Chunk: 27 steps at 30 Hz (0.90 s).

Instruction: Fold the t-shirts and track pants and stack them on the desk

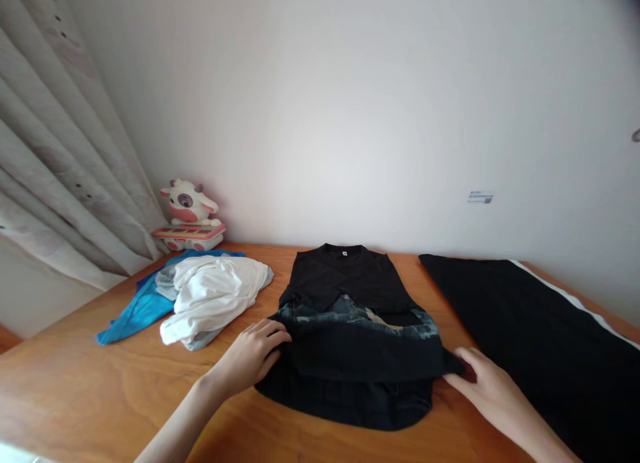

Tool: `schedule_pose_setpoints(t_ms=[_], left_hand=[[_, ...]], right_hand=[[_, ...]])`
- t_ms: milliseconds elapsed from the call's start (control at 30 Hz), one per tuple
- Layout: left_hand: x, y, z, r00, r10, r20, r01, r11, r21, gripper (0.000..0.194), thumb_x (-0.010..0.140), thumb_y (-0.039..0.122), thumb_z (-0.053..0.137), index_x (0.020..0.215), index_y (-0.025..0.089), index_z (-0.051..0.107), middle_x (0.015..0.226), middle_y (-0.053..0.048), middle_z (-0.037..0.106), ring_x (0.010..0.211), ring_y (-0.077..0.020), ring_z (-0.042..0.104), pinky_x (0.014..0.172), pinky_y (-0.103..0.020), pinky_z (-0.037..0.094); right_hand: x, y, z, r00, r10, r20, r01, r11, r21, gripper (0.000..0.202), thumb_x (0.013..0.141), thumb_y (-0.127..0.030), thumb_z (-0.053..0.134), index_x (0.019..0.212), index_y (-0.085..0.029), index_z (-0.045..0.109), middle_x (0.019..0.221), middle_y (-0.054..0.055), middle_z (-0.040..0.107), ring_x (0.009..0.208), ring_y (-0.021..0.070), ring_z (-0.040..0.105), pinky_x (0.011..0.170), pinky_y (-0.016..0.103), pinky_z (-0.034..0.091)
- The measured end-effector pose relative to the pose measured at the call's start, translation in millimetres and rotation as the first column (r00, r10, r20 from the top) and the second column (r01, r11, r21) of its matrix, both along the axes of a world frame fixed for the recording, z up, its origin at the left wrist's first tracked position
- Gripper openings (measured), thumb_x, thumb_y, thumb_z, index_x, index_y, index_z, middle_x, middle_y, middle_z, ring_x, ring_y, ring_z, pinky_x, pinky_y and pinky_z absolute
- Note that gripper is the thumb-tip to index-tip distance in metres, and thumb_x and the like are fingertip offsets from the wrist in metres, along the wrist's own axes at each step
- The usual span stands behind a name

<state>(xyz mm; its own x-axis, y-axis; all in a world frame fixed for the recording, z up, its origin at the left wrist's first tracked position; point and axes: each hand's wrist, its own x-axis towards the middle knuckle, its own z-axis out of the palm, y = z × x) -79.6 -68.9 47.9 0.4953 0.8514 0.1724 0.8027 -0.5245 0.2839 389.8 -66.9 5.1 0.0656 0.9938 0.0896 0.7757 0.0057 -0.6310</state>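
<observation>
A black sleeveless shirt [350, 269] with a dark patterned band lies on the wooden table, its neckline toward the wall. Its front hem is lifted and folded partway up, so the black back layer shows below. My left hand [257, 353] is closed on the left edge of the shirt, near the patterned band. At the right side my right hand [475, 373] pinches the corner of the raised hem, pulling it out to a point.
White and gray clothing [215, 296] lies crumpled over a blue garment [145, 309] at the left. Behind them sits a cow toy with a keyboard [190, 216]. Black fabric with a white stripe [535, 329] covers the right side of the table [100, 389]. A curtain [65, 136] hangs at left.
</observation>
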Motion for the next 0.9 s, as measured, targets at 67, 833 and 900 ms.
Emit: schedule_pose_setpoints(t_ms=[67,833,900], left_hand=[[0.6,4.2,8.8,0.995,0.051,0.084,-0.053,0.999,0.012,0.028,0.100,0.027,0.048,0.114,0.026,0.071,0.114,-0.007,0.073,0.105,-0.0235,0.067,0.097,-0.035,0.051],[-17.2,-28.1,12.2,0.921,0.389,0.022,-0.364,0.880,-0.305,0.042,0.081,0.039,0.062,0.120,0.023,0.062,0.110,-0.009,0.074,0.100,-0.0291,0.070,0.086,-0.037,0.052],[-18.7,-28.5,19.0,0.920,0.389,0.039,-0.367,0.893,-0.259,0.023,0.082,0.034,0.056,0.100,0.023,0.066,0.088,-0.005,0.074,0.082,-0.0250,0.069,0.075,-0.033,0.050]], right_hand=[[-1.2,8.9,8.4,0.986,-0.023,-0.165,0.016,0.999,-0.045,0.043,0.072,-0.067,0.060,0.087,-0.027,0.066,0.077,0.006,0.077,0.084,0.0328,0.076,0.074,0.039,0.060],[-73.5,-25.7,7.1,0.951,0.059,0.303,-0.100,0.988,0.121,0.033,0.091,-0.043,0.032,0.105,-0.028,0.057,0.112,0.011,0.074,0.090,0.0340,0.075,0.063,0.042,0.056],[-64.1,-24.4,18.2,0.965,0.030,0.261,-0.066,0.989,0.130,0.027,0.088,-0.046,0.038,0.098,-0.031,0.059,0.103,0.007,0.077,0.085,0.0317,0.075,0.064,0.040,0.054]])
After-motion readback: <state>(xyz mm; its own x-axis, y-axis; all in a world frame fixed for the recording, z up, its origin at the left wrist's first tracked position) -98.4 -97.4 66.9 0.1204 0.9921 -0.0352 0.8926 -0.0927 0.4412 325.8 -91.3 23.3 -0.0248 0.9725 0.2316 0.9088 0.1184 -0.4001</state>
